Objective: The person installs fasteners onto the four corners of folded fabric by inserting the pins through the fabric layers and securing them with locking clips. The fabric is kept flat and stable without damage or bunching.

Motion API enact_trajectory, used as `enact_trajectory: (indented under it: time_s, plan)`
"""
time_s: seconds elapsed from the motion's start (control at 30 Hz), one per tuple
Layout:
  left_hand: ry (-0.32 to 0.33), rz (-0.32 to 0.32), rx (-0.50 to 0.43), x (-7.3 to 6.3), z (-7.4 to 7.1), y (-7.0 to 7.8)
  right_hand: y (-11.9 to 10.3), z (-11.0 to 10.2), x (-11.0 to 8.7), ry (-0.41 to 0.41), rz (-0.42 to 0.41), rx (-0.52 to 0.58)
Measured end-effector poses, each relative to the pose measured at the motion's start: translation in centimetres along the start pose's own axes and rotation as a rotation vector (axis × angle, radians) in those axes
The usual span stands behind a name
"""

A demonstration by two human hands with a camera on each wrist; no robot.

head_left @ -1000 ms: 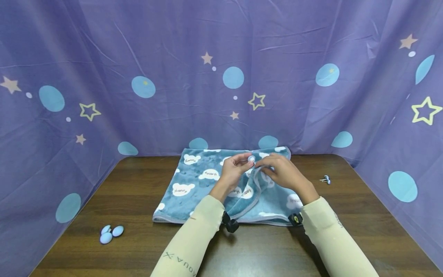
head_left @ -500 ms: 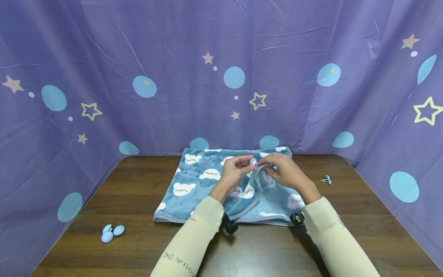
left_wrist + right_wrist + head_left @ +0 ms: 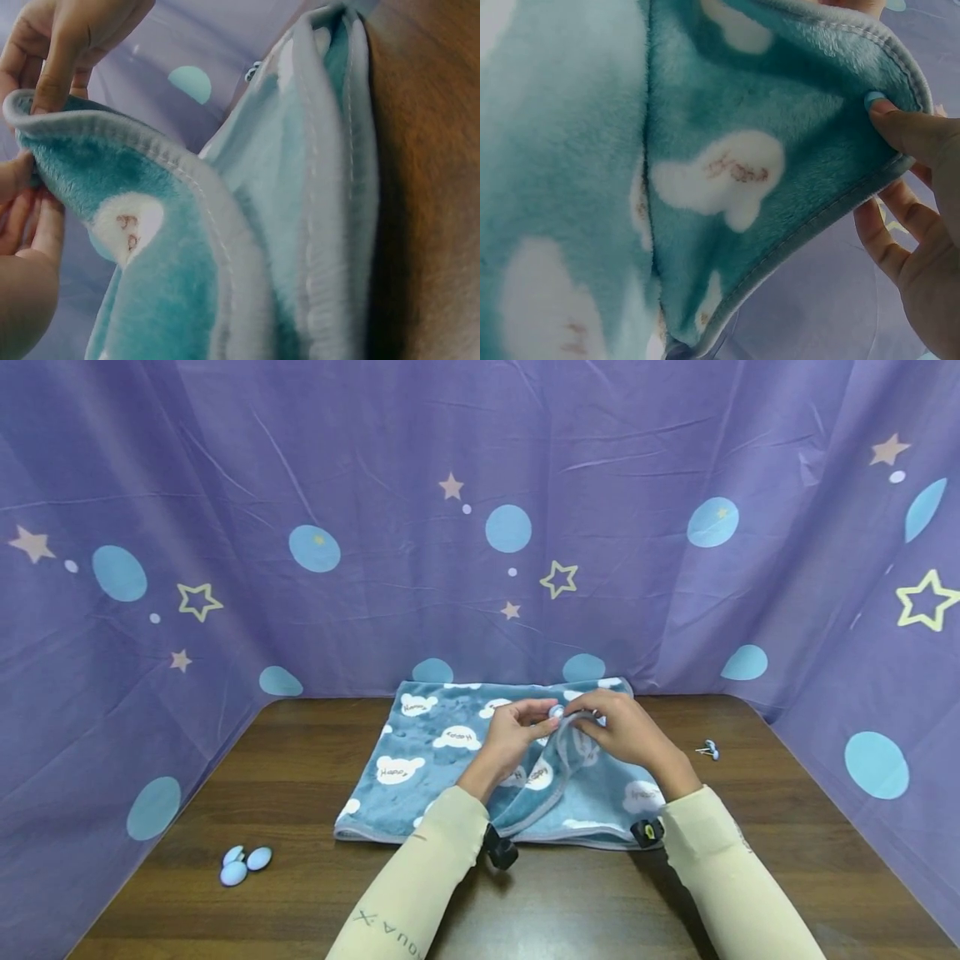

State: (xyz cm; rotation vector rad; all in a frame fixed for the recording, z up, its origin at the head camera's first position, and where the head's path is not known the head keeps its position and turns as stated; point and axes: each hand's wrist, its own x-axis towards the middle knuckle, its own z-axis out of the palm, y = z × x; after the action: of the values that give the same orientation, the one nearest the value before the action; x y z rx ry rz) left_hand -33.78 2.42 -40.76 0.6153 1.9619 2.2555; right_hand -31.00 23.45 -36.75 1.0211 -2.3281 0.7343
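A teal blanket point(image 3: 427, 760) with white bear-head prints and a grey border lies folded on the table. My left hand point(image 3: 512, 731) pinches a small round blue-and-white cap point(image 3: 556, 712) beside the blanket's raised corner. Gripping that corner between thumb and fingers is my right hand point(image 3: 626, 731). In the right wrist view the thumb presses inside the fold, with a small light-blue piece point(image 3: 873, 99) at its tip. The left wrist view has the left hand point(image 3: 26, 270) just below the corner and the right hand point(image 3: 64, 52) above it; the cap is hidden there.
Several light-blue oval caps point(image 3: 234, 872) lie on the wooden table point(image 3: 300, 777) at the left. To the right of the blanket are small blue-headed pins point(image 3: 710, 749). A purple curtain point(image 3: 375, 527) hangs behind and along both sides.
My left hand has shifted slightly right with the cap, closer to the blanket corner. The right hand keeps its grip on the corner, which has curled over slightly.
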Motion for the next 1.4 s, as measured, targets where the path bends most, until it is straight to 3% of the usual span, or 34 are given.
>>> enact_trajectory:
  time_s: [0.2, 0.37, 0.53, 0.6, 0.77, 0.9, 1.0, 1.27, 1.4]
  plan:
    - [0.039, -0.03, 0.126, -0.7, 0.8, 0.4, 0.2, -0.4, -0.2, -0.023, 0.095, 0.047]
    - [0.087, 0.063, 0.311, -1.4, 1.7, 1.2, 0.5, -0.8, -0.3, -0.033, 0.181, 0.072]
    - [0.009, 0.152, 0.509, -2.1, 2.6, 1.7, 0.6, -1.0, -0.4, -0.032, 0.218, 0.07]
    - [-0.015, 0.177, 0.56, -2.3, 2.9, 1.7, 0.6, -1.1, -0.4, -0.036, 0.225, 0.07]
    - [0.025, 0.207, 0.611, -2.2, 3.4, 1.6, 0.6, -1.0, -0.4, -0.075, 0.239, 0.094]
    - [0.049, 0.195, 0.588, -2.0, 3.3, 1.7, 0.7, -1.3, -0.4, -0.11, 0.254, 0.098]
    - [0.053, 0.144, 0.546, -1.8, 3.0, 1.9, 1.0, -1.7, -0.5, -0.142, 0.283, 0.094]
    - [0.019, -0.19, 0.209, -1.1, 1.9, 2.8, 1.7, -3.9, -1.5, -0.179, 0.38, 0.114]
    - [0.025, -0.288, 0.08, -0.6, 0.5, 3.6, 2.2, -5.0, -2.4, -0.188, 0.407, 0.117]
